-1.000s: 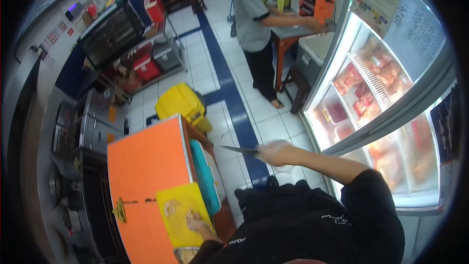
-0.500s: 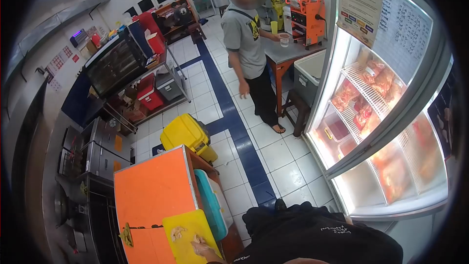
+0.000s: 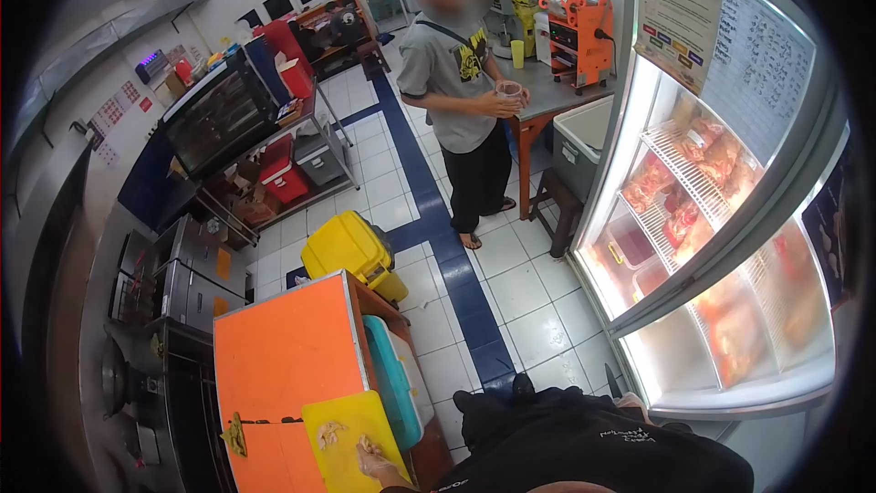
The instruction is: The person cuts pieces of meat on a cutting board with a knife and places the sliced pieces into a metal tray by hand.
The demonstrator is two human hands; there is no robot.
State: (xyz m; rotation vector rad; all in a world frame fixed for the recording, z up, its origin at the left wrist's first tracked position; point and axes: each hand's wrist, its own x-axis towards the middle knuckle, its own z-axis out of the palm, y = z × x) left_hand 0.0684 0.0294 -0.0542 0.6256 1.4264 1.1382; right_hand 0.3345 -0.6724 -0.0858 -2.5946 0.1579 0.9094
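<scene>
On the left, my left hand (image 3: 374, 464) reaches over a yellow cutting board (image 3: 351, 473), its fingers closed on a pale piece of raw meat (image 3: 366, 444). A second pale piece of meat (image 3: 329, 434) lies farther left on the board. My right hand (image 3: 631, 404) shows only partly past the right side of my dark shirt. A narrow grey blade, apparently a knife (image 3: 611, 379), points up from it; the handle is hidden.
The board lies on an orange-topped table (image 3: 283, 347). Beyond stands a yellow bin (image 3: 342, 251). A lit glass-door refrigerator (image 3: 703, 183) with bagged meat is at right. Ahead, a person (image 3: 461, 82) holds a clear cup (image 3: 508, 89) beside a metal table with an orange machine (image 3: 579, 36).
The person ahead has turned, bringing both hands to the cup, now off the table's middle. The blade by my right hand has come into view. My left hand stays at the meat.
</scene>
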